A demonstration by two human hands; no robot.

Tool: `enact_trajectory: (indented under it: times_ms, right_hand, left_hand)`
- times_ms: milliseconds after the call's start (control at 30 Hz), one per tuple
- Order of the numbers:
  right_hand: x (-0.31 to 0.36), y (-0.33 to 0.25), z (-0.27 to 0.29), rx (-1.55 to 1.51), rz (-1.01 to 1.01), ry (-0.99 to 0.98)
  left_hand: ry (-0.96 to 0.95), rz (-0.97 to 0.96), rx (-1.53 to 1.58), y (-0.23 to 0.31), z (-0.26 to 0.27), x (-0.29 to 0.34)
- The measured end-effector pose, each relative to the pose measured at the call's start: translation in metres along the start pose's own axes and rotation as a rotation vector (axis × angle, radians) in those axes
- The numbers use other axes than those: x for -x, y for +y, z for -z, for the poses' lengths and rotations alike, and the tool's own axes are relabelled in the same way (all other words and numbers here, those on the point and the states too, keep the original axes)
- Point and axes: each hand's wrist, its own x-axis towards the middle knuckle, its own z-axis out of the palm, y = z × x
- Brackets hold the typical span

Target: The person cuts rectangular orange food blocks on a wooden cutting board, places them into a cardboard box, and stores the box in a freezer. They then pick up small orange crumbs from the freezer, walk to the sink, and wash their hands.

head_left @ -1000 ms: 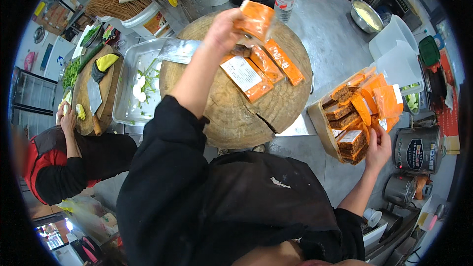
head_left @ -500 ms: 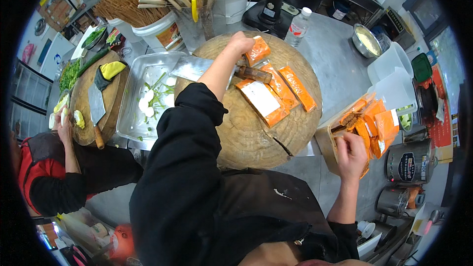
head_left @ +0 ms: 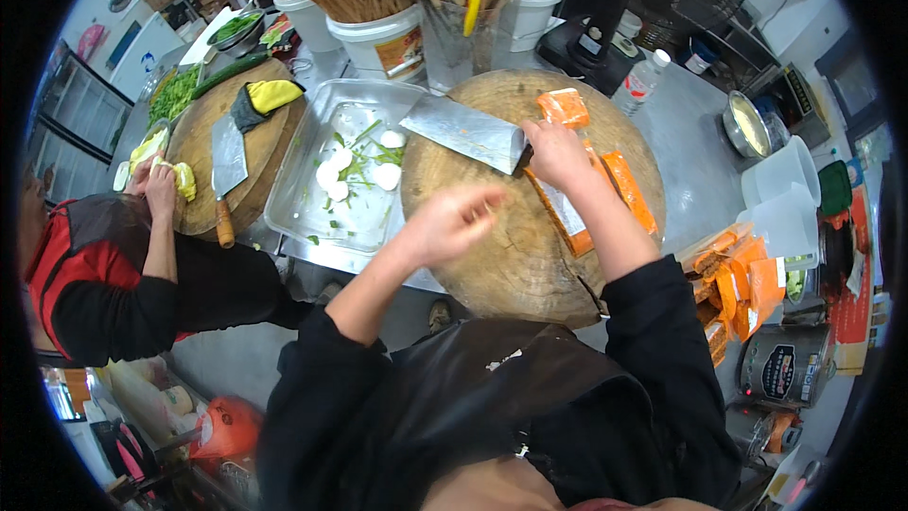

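My right hand (head_left: pixel 558 155) is closed over the handle end of a broad cleaver (head_left: pixel 463 132). The cleaver's blade lies flat across the left part of a round wooden chopping block (head_left: pixel 492 270) and reaches over the tray's edge. My left hand (head_left: pixel 454 225), slightly blurred, hovers over the block's near left side, fingers loosely bent and nothing visible in them. Orange-filled clear packets lie on the block: one packet (head_left: pixel 564 108) at the far side, another packet (head_left: pixel 628 191) to the right, and a labelled packet (head_left: pixel 563 213) partly under my right wrist.
Left of the block stands a metal tray (head_left: pixel 284 199) with white pieces and green scraps. A co-worker's hands (head_left: pixel 156 185) hold pale green vegetable by a second board with another cleaver (head_left: pixel 228 156). At right is a container of orange packets (head_left: pixel 738 289); a water bottle (head_left: pixel 641 82) stands behind.
My left hand has drawn back from the far packet toward me. My right hand has left the packet container and taken hold of the cleaver's handle. The view has shifted.
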Motion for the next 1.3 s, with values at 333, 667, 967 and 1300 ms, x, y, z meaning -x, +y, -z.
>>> enact_trajectory:
  times_ms: [333,667,967,1300]
  right_hand:
    - [0.021,0.018,0.045,-0.602,-0.160,0.141]
    - [0.210,0.038,0.112,-1.490,-0.493,0.642]
    - [0.277,0.025,0.071,-1.568,-0.586,0.625]
    - [0.234,-0.018,0.066,-1.111,-0.633,0.199]
  left_hand:
    - [-0.367,-0.192,-0.320,-0.010,-0.025,0.014]
    - [-0.243,-0.384,-0.479,-0.036,-0.069,-0.134]
    - [-0.314,-0.469,-0.505,-0.042,-0.063,-0.136]
    - [-0.041,-0.094,-0.629,-0.025,-0.060,0.003]
